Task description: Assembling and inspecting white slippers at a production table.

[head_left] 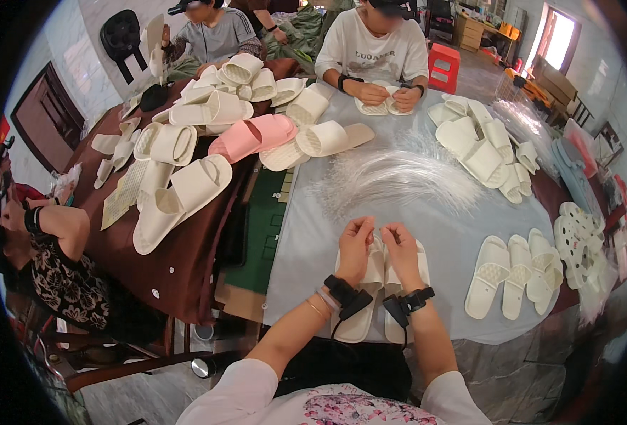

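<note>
A pair of white slippers (358, 324) lies side by side at the table's near edge, directly under my hands. My left hand (356, 246) is above the left slipper, its thumb and fingers closed in a pinch. Close beside it, my right hand (400, 248) is over the right slipper with its fingertips also pinched. Whatever sits between the fingertips is too fine to make out. Just beyond my hands spreads a loose bundle of thin clear plastic strands (405, 173). The hands and wrist straps hide parts of the slippers.
More white slippers (513, 273) stand to the right, with a pile of slippers (480, 145) behind. A brown-covered table (94, 248) on the left bears a heap of white slippers and a pink slipper (252, 137). Co-workers sit across and at left; one handles slippers (374, 106).
</note>
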Demonstrator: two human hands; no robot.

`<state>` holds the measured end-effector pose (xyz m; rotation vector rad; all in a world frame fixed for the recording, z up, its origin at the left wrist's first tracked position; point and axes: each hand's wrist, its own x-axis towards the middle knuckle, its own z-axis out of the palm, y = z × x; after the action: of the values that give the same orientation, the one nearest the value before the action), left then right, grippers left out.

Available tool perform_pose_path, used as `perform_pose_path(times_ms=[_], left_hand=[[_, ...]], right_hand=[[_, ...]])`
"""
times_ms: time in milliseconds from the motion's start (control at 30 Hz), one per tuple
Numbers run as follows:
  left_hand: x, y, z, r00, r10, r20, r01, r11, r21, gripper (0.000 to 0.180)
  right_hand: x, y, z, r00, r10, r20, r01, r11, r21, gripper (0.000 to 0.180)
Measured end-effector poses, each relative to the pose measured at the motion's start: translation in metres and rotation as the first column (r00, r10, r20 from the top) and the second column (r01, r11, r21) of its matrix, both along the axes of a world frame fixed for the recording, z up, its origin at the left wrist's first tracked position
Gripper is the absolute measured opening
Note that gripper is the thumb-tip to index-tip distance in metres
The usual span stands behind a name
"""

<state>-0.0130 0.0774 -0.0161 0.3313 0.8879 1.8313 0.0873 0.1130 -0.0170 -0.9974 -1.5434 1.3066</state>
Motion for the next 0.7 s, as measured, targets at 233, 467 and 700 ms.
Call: perform_pose_path(times_ms=[233, 467, 700], left_hand=[[0.001, -0.004, 0.002, 0.992, -0.083, -0.098, 0.087, 0.996, 0.037, 0.011], [0.003, 0.002, -0.004, 0.994, 0.056, 0.090, -0.056, 0.998, -0.004, 0.010], [-0.012, 0.000, -0.009, 0.990, 0.131, -0.045, -0.133, 0.990, -0.050, 0.017]], right_hand=[[0.000, -0.006, 0.007, 1.000, -0.020, -0.004, 0.019, 0.998, -0.068, 0.015], [0.006, -0.001, -0.004, 0.999, -0.032, 0.011, 0.032, 0.999, -0.007, 0.015], [0.020, -0.054, 0.041, 0.938, -0.236, 0.252, 0.078, 0.856, 0.511, 0.023]])
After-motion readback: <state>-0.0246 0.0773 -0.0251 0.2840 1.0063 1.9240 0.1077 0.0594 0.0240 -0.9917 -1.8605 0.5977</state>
